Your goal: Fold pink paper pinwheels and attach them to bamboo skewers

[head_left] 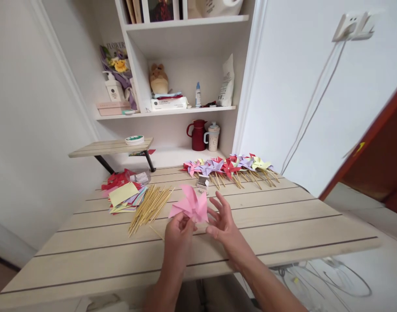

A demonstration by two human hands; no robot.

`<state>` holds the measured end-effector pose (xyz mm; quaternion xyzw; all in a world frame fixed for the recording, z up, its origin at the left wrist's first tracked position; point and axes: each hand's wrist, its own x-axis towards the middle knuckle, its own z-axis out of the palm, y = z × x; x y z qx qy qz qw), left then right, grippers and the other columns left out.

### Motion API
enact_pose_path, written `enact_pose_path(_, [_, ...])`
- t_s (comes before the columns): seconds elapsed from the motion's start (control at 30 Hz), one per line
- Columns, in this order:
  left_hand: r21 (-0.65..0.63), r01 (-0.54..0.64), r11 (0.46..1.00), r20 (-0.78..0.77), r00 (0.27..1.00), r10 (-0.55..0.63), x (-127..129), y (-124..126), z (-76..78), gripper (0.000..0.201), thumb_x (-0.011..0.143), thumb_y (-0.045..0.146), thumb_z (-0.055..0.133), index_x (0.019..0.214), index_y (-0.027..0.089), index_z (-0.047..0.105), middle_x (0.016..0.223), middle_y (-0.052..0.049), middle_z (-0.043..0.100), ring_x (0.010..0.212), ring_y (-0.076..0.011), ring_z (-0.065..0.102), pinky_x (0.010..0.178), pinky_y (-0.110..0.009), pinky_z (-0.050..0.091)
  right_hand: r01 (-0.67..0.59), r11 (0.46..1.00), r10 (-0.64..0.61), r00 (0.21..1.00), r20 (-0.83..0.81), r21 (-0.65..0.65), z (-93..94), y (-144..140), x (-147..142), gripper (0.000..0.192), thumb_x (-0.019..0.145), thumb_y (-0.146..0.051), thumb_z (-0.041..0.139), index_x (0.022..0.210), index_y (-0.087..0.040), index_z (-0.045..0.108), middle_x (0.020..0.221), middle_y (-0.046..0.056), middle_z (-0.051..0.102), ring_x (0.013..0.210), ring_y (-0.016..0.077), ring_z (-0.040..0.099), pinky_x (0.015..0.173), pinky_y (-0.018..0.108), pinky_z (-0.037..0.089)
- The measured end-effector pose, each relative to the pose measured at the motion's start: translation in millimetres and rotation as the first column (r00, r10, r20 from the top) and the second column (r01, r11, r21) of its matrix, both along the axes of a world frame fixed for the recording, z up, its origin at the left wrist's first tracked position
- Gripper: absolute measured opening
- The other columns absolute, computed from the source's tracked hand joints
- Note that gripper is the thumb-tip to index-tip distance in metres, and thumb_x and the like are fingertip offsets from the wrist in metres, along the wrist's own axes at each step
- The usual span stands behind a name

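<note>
A pink paper pinwheel (192, 204) is pinched in my left hand (180, 232), held by its lower part above the table. Just to its right, my right hand (222, 221) has its fingers apart and slightly curled, with nothing visible in it. Behind the pinwheel stands a small box (203, 182) with tiny pieces by it, too small to make out. Left of my hands lies a pile of thin wooden sticks (151, 206). Beside the sticks is a stack of coloured paper squares (125, 196).
Several finished pinwheels on sticks (231, 167) lie along the table's back right. A small raised shelf (113, 147) stands at the back left. Behind the slatted table (283, 225) are a red jug (198, 135) and a cup (213, 137). Cables (335, 277) trail on the floor.
</note>
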<state>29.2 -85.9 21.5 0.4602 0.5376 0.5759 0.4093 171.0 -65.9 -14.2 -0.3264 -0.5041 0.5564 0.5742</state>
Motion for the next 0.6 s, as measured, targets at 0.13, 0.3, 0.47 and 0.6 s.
enact_pose_path(0.13, [0.018, 0.018, 1.000, -0.182, 0.983, -0.015, 9.3, -1.2, -10.3, 0.019, 0.072, 0.036, 0.064, 0.070, 0.018, 0.069, 0.065, -0.003, 0.067, 0.064, -0.0201, 0.059, 0.062, -0.028, 0.044, 0.102, 0.992, -0.112, 0.983, 0.148, 0.074, 0.4, -0.1, -0.5, 0.097, 0.062, -0.041, 0.086, 0.146, -0.034, 0.038, 0.157, 0.009, 0.033, 0.145, 0.0316, 0.031, 0.115, 0.049, 0.029])
enact_pose_path(0.3, [-0.003, 0.096, 0.995, -0.125, 0.987, -0.096, 7.9, -3.7, -18.8, 0.018, 0.072, 0.034, 0.068, 0.074, 0.018, 0.074, 0.069, -0.005, 0.071, 0.070, -0.0219, 0.062, 0.069, -0.031, 0.047, 0.190, 0.981, -0.195, 0.964, 0.182, 0.047, 1.8, 11.5, 2.5, 0.018, 0.076, -0.039, 0.074, 0.081, -0.021, 0.071, 0.143, 0.009, 0.052, 0.135, 0.0319, 0.045, 0.114, 0.047, 0.028])
enact_pose_path(0.47, [-0.058, 0.160, 0.985, 0.156, 0.976, -0.149, -6.2, -4.5, -25.9, 0.033, 0.072, 0.039, 0.074, 0.094, 0.015, 0.076, 0.087, -0.009, 0.075, 0.084, -0.0237, 0.066, 0.082, -0.033, 0.048, 0.104, 0.994, -0.102, 0.989, 0.107, -0.018, 0.0, 16.5, 4.6, 0.017, 0.077, -0.036, 0.075, 0.077, -0.020, 0.069, 0.113, 0.009, 0.070, 0.110, 0.0279, 0.060, 0.104, 0.045, 0.037])
enact_pose_path(0.6, [-0.035, 0.132, 0.991, 0.178, 0.976, -0.124, -14.4, 0.1, -32.7, 0.029, 0.072, 0.037, 0.075, 0.091, 0.015, 0.076, 0.085, -0.008, 0.075, 0.085, -0.0233, 0.066, 0.083, -0.032, 0.047, 0.115, 0.993, -0.115, 0.993, 0.042, 0.001, 1.2, 17.3, 5.7, 0.027, 0.082, -0.047, 0.071, 0.094, -0.023, 0.067, 0.108, 0.008, 0.071, 0.110, 0.0271, 0.060, 0.104, 0.046, 0.037])
